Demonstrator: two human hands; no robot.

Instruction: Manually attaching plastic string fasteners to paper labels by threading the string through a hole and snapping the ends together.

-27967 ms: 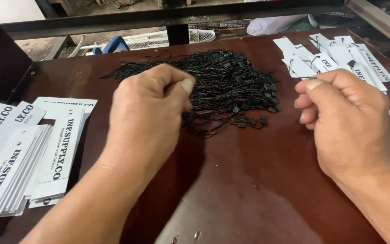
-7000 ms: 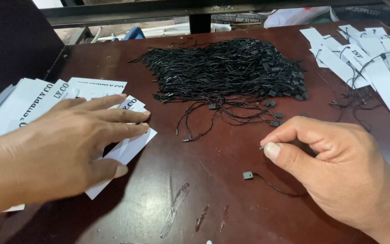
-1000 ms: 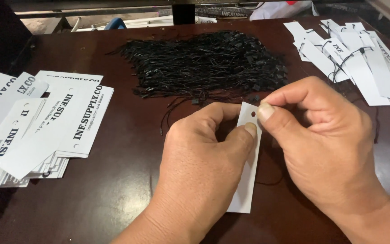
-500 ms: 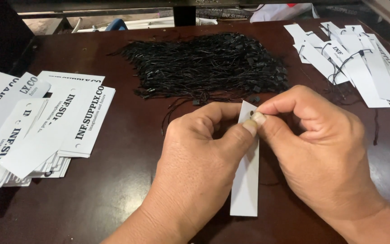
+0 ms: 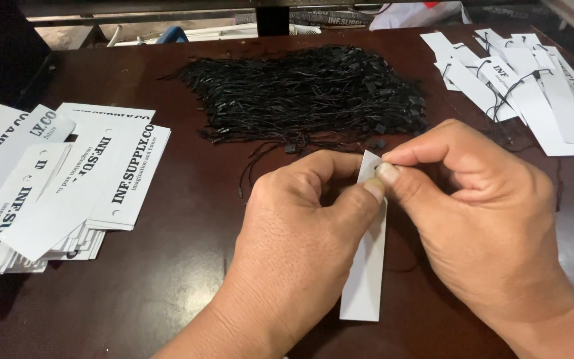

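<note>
Holding a long white paper tag [image 5: 365, 266] upright between us and the desk [image 5: 187, 266], we have both hands pinched at its top end. Our left hand [image 5: 300, 246] wraps the tag from the left, its grip closed on the upper part with the thumb tip pressed against the card's edge. Our right hand [image 5: 479, 219] meets it from the other side — thumb and forefinger in a narrow grip right at the tag's top corner, closed on something too small to make out; a thin black string may be there, but we cannot tell. The lower half of the tag hangs free below our fingers, its bottom edge close to the dark brown desk.

To the left, near our left wrist, lies a loose stack of white printed tags [image 5: 68, 193], fanned over one another, some with a small punched hole showing at one end.

Further off, just beyond our fingertips, a big heap of black strings [image 5: 307, 93] spreads across the middle of the desk, a few stray ends trailing toward us.

At the far right sits another pile of white tags [image 5: 519, 86] — these have black strings looped through them, and they lie well apart from the plain stack.
</note>
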